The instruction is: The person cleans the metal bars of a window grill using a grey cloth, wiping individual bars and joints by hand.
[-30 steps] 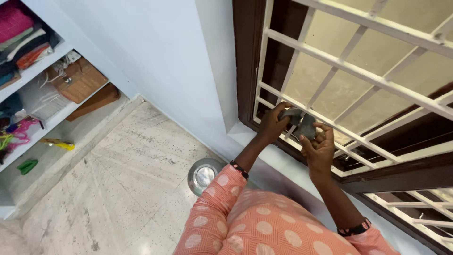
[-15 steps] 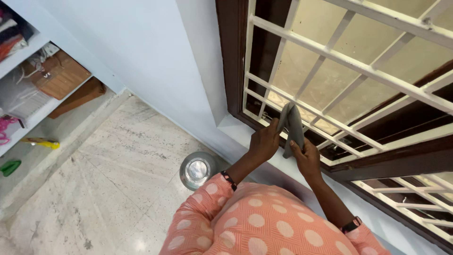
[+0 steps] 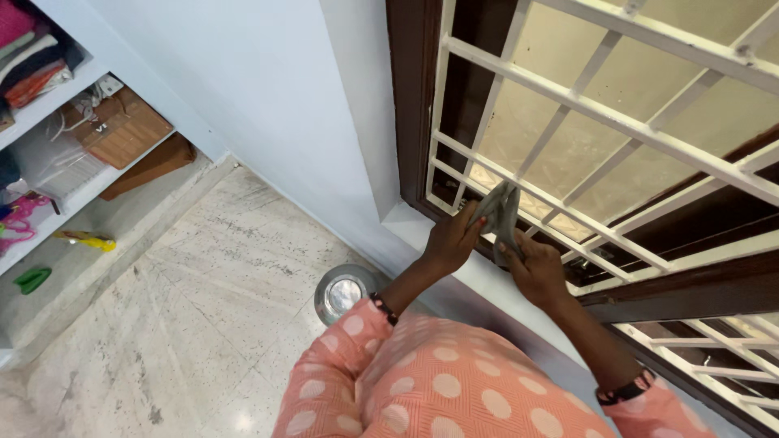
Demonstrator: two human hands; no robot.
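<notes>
A grey cloth (image 3: pixel 500 209) is looped around a bar of the white window grille (image 3: pixel 568 113), low in its left corner. My left hand (image 3: pixel 451 242) grips the cloth's left end just below the grille. My right hand (image 3: pixel 534 272) holds the cloth's other end, close beside the left hand. Both arms wear orange sleeves with pale dots and dark wristbands. The grille sits in a dark brown wooden frame (image 3: pixel 410 105) with frosted glass behind it.
A round steel vessel (image 3: pixel 345 294) stands on the marble floor (image 3: pixel 187 324) by the wall under the sill (image 3: pixel 479 280). White shelves (image 3: pixel 57 122) at the left carry folded clothes, a woven box (image 3: pixel 122 130) and small coloured items.
The cloth went from bunched at the bar to hanging down, and is now drawn taut around the bar. Both hands dropped lower and closer together. The camera view shifted slightly.
</notes>
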